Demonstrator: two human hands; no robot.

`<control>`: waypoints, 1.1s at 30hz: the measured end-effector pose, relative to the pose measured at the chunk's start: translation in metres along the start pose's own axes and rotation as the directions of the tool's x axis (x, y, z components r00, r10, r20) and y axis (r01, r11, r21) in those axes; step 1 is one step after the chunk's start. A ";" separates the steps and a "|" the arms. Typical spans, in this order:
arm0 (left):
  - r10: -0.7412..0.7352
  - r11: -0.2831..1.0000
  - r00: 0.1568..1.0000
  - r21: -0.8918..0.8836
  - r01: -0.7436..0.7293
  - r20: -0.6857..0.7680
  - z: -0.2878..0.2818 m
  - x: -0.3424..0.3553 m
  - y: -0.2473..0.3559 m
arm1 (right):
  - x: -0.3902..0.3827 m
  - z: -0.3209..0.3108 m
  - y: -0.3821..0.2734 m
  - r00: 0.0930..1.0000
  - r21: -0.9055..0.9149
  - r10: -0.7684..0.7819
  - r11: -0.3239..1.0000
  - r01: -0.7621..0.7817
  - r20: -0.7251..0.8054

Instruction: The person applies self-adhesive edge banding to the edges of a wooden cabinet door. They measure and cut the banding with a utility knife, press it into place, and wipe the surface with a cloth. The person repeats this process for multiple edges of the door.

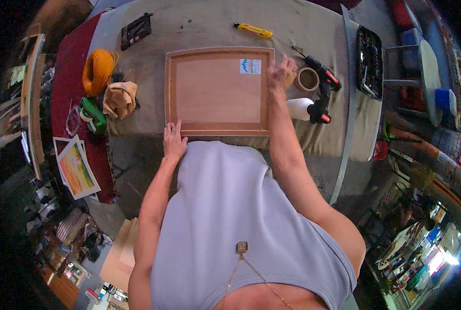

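Observation:
A wooden picture frame [217, 126] lies on the cloth-covered table in front of me, its brown backing board [210, 88] facing up. A small white and blue label [250, 66] sits near the backing's upper right corner. My left hand [174, 142] rests at the frame's lower left corner, fingers stretched out along the edge. At the upper right side, my right hand [283, 76] is against the frame's outer edge with its fingers apart, slightly blurred. Just right of that hand are a brown tape roll [307, 80] and a black and red power drill [327, 74].
A white bottle-shaped item [299, 109] lies below the tape. Beyond the frame is a yellow utility knife [253, 30]. To the left are an orange coil [97, 71], a green tape dispenser [92, 114], a crumpled tan cloth [120, 99] and colourful prints [77, 168]. A black tool case [370, 63] lies right.

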State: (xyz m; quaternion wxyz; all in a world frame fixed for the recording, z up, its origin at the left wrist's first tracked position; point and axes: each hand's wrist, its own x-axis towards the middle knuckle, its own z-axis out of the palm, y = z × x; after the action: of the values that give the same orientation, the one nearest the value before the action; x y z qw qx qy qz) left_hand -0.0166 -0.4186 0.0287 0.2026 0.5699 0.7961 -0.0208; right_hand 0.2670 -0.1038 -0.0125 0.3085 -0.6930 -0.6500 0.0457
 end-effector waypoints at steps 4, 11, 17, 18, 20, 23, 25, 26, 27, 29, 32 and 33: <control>0.011 1.000 0.982 0.008 -0.013 0.186 -0.024 0.012 0.015 | 0.000 0.036 0.003 0.930 -0.034 0.289 0.957 -0.289 0.227; -0.022 0.999 0.984 0.032 0.016 0.178 -0.021 0.011 0.016 | 0.000 0.051 0.025 0.971 0.253 0.148 0.948 -0.193 0.187; 0.001 1.000 0.978 0.003 -0.001 0.208 -0.028 0.012 0.016 | -0.002 0.050 0.012 0.919 -0.065 0.294 0.956 -0.287 0.264; 0.001 1.000 0.973 0.003 -0.002 0.230 -0.031 0.015 0.014 | -0.001 0.050 0.008 0.899 -0.126 0.327 0.945 -0.303 0.291; -0.006 1.000 0.961 0.021 0.001 0.277 -0.035 0.016 0.013 | 0.002 0.043 -0.004 0.857 -0.213 0.380 0.922 -0.323 0.349; -0.029 0.998 0.934 0.068 0.005 0.355 -0.037 0.021 0.015 | 0.011 0.015 -0.038 0.769 -0.327 0.467 0.879 -0.348 0.437; -0.011 0.997 0.937 0.073 -0.016 0.350 -0.039 0.018 0.018 | 0.010 0.017 -0.056 0.713 -0.382 0.555 0.826 -0.414 0.428; 0.000 0.997 0.938 0.075 -0.028 0.347 -0.042 0.018 0.019 | 0.011 0.020 -0.063 0.683 -0.410 0.598 0.796 -0.445 0.419; 0.018 0.998 0.927 0.052 -0.040 0.376 -0.047 0.021 0.019 | 0.012 0.024 -0.069 0.688 -0.409 0.614 0.783 -0.469 0.387; 0.049 0.996 0.928 0.048 -0.072 0.370 -0.043 0.020 0.013 | 0.008 0.035 -0.079 0.683 -0.411 0.653 0.749 -0.519 0.327; 0.091 0.993 0.928 0.033 -0.111 0.360 -0.040 0.019 0.006 | 0.012 0.048 -0.087 0.671 -0.392 0.662 0.744 -0.540 0.332; 0.108 0.991 0.933 0.034 -0.127 0.343 -0.034 0.015 0.001 | 0.014 0.053 -0.087 0.675 -0.357 0.649 0.759 -0.544 0.351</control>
State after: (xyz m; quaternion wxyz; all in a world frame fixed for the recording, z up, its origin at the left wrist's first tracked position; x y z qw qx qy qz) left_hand -0.0297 -0.3956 0.0550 0.3221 0.6096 0.7127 -0.1292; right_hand 0.1690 -0.0741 -0.0078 0.0358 -0.8667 -0.4400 0.2322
